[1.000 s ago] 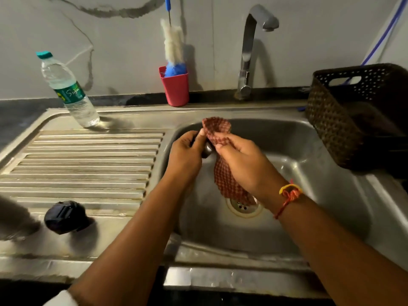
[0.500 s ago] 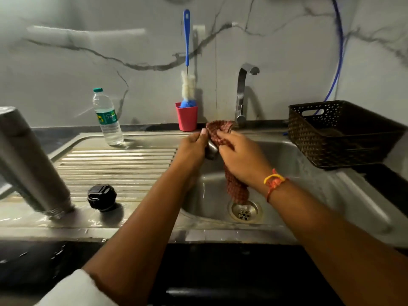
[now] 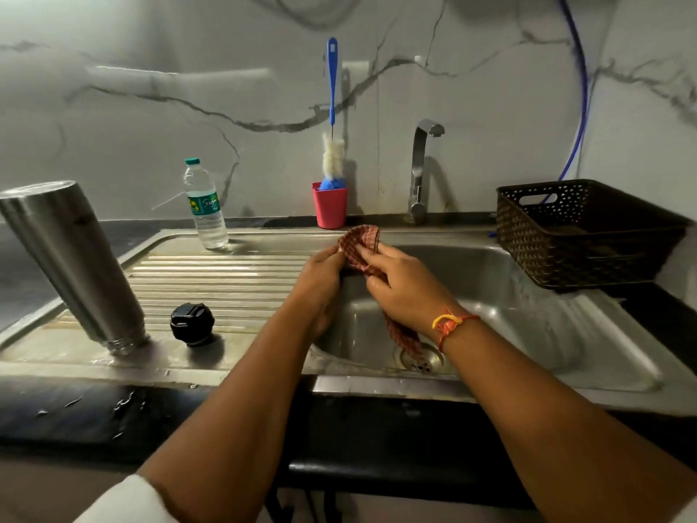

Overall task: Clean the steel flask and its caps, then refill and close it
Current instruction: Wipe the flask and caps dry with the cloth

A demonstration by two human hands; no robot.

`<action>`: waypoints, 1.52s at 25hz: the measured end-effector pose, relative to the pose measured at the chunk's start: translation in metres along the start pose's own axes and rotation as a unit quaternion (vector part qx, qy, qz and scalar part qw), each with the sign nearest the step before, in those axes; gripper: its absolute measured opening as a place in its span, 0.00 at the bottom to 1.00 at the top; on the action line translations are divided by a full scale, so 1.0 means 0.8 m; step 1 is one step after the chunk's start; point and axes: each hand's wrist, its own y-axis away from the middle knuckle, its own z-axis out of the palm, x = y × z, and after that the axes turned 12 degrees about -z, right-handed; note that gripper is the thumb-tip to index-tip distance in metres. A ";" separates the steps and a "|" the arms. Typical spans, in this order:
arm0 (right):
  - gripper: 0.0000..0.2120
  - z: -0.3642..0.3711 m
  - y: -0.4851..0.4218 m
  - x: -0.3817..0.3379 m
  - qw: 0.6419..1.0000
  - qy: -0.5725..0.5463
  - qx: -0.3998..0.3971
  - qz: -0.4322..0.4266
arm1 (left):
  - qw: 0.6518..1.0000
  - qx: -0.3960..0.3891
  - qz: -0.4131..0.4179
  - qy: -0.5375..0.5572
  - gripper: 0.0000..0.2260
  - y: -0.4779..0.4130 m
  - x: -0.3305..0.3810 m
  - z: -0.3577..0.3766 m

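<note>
Steel flask [image 3: 71, 266]: mouth down on the ribbed drainboard [image 3: 226, 281], left of the basin, leaning in this view, wet around the foot, touched by neither hand.

Black cap [image 3: 191, 323]: just beside the flask's mouth on the same drainboard, standing free.

Left hand [image 3: 320, 273]: above the sink [image 3: 528, 334], fingers curled, thumb pressed on the top edge of the checked cloth [image 3: 360, 245]. Contents of the palm hidden; cannot tell.

Right hand [image 3: 399, 285]: fingers wrapped round the cloth from the other side, pinching it against the left.

Cloth: bunched above both hands, tail hanging toward the drain [image 3: 420, 358].

Tap [image 3: 420, 171]: no running water visible.

Step in hand, by judgement: rubbing a small part inside the cloth, probably the second cap, with only one cap on show. Flask and black cap apparently left to drain. Refill and closing not yet begun.

Next move, by judgement: calls for finishing the rub, setting the piece down near the black cap and laying the cloth aside. Then righting the flask with a firm grip, wet steel being likely slippery. Refill to follow, from the water bottle [image 3: 205, 205] at the back of the drainboard or from the tap.

Also present: bottle brush [image 3: 332, 145] in red cup [image 3: 329, 207]; brown basket [image 3: 581, 235] at right.
</note>
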 end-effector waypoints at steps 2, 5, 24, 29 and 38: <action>0.26 0.001 -0.010 0.004 0.999 0.013 0.045 0.009 | 1.000 -0.017 0.010 -0.021 0.14 0.001 -0.002 0.003; 0.24 -0.005 -0.012 0.013 0.997 0.005 0.066 0.040 | 1.000 -0.015 0.020 0.009 0.14 0.002 -0.001 0.002; 0.24 -0.002 -0.010 -0.010 0.991 0.100 0.078 -0.043 | 0.976 0.008 0.153 -0.155 0.13 -0.004 0.003 -0.002; 0.17 -0.038 -0.019 0.002 0.961 -0.180 0.200 0.061 | 0.980 -0.062 0.141 -0.122 0.13 -0.001 -0.003 -0.004; 0.08 -0.046 -0.009 0.007 0.762 -0.542 0.188 0.301 | 0.978 -0.093 0.008 0.185 0.13 -0.003 0.000 0.006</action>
